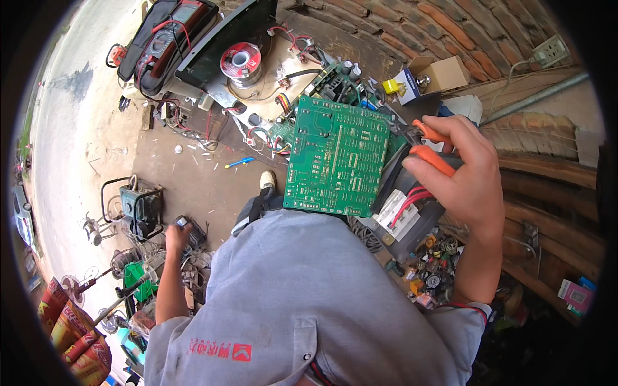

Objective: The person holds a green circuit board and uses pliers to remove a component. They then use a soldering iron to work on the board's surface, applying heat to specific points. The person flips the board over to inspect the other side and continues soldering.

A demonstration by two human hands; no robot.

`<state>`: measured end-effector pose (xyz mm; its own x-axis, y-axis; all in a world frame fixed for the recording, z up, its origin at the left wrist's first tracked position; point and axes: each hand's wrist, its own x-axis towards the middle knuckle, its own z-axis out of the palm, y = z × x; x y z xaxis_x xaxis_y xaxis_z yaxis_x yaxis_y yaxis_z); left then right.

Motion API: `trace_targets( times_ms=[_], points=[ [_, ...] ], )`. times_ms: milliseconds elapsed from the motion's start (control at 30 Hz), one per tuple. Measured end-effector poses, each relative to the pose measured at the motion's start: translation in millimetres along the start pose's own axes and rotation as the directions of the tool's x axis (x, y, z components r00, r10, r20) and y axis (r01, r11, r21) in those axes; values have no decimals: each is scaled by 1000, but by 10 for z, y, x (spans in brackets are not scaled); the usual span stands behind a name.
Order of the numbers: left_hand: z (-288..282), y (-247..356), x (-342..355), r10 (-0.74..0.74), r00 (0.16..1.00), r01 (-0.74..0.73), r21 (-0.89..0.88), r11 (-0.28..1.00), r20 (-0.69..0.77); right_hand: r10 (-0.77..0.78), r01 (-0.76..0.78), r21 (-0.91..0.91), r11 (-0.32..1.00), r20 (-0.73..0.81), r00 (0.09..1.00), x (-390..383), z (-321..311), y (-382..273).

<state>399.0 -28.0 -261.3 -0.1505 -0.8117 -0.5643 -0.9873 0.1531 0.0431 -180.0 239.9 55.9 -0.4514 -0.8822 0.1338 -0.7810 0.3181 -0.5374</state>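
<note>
A large green circuit board (338, 157) stands tilted in front of me, its soldered side with rows of metal joints showing. My right hand (463, 164) holds a pair of pliers (432, 162) by the orange handles, fingers and thumb around them. The dark jaws point left, close to the board's upper right edge; whether they touch it I cannot tell. Low on the left, my left hand (177, 237) is closed beside a dark, boxy object (196, 233). What its fingers hold, if anything, is hidden.
Behind the board lie wired electronics (338, 80) and a solder spool (241, 64). A multimeter in a case (168, 48) sits far left. An open cardboard box (444, 74) stands near the brick wall. Right below are a dark unit with red wires (409, 215) and loose parts (434, 267).
</note>
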Motion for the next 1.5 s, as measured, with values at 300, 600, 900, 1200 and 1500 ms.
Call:
trace_targets(
  times_ms=[300,600,900,1200,1500],
  points=[
    [482,404,-600,-30,977,61,-143,988,209,280,-291,156,944,92,956,629,-181,762],
    [405,1050,-785,-54,962,238,-729,642,267,313,-131,-308,942,669,674,2073,1303,1633],
    [257,1245,-872,42,959,174,-702,690,279,168,9,-352,936,470,867,2049,1292,1790],
    [-666,2470,-290,523,850,-314,-735,601,65,128,-171,-10,985,703,699,533,-186,419],
    [-1216,2996,-685,781,617,-456,-767,453,94,529,-537,-150,830,518,672,283,163,314]
  ],
)
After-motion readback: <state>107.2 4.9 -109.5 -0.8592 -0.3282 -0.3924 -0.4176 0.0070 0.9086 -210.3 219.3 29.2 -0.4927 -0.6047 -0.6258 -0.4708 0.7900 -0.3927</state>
